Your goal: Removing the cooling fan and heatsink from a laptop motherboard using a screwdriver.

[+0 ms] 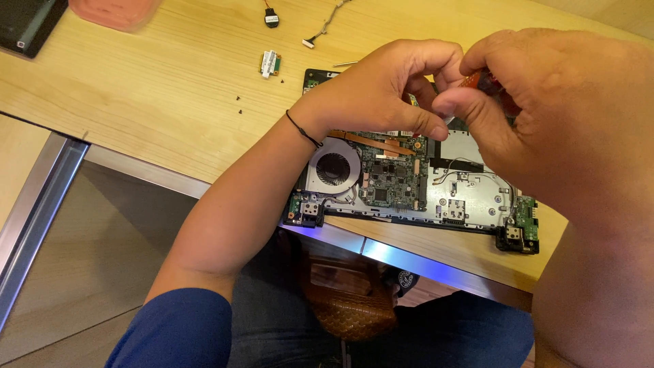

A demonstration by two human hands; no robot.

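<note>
At the far left corner of the bench [136, 102], a pink container [112, 10] is cut by the frame edge, and what it holds cannot be seen. Just left of it lies a dark flat device [27, 24]. Bare wood runs right from there, with a few tiny screws [240, 105], a small green circuit card [270, 63], a round black part [271, 18] on a wire, and a grey cable [323, 24] farther off. The opened laptop [409, 180] lies at the near edge of the bench, its hinge corners overhanging it; the round fan [334, 167] sits at its left, the green board beside it. Over the laptop's far side the left hand [381, 88] curls, thumb and fingertip pressed together near the right hand [538, 102], which pinches a small red-and-dark tool [480, 80].
</note>
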